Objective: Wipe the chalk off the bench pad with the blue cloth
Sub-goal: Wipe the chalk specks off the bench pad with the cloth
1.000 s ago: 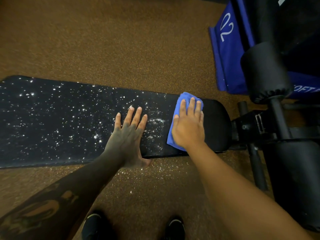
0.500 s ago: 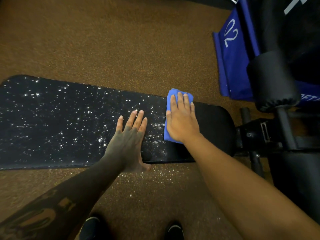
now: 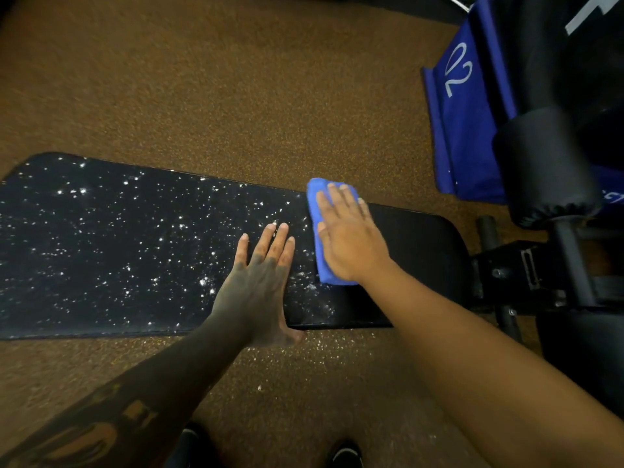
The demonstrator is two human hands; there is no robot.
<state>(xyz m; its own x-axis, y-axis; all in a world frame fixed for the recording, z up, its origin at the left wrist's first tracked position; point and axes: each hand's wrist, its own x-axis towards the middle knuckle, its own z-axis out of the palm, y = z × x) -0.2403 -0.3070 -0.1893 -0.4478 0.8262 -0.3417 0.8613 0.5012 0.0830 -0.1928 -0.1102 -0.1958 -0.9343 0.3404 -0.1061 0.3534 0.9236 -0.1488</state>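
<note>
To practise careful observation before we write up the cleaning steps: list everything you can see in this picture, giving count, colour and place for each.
bench pad: one, black, lying across the middle of the view
chalk specks: many, white, scattered over the pad's left and middle; the right end looks clean
blue cloth: one, blue, on the pad under the right hand
floor: one, speckled brown, all around; some white specks below the pad's near edge
blue panel: one, blue with white marking, upper right
roller pad: one, black, right side, in front of the panel
bench frame: one, black metal, right of the pad
shoes: two, dark, bottom edge
left hand: one, flat on the chalky pad beside the cloth
right hand: one, pressing flat on the cloth
</note>
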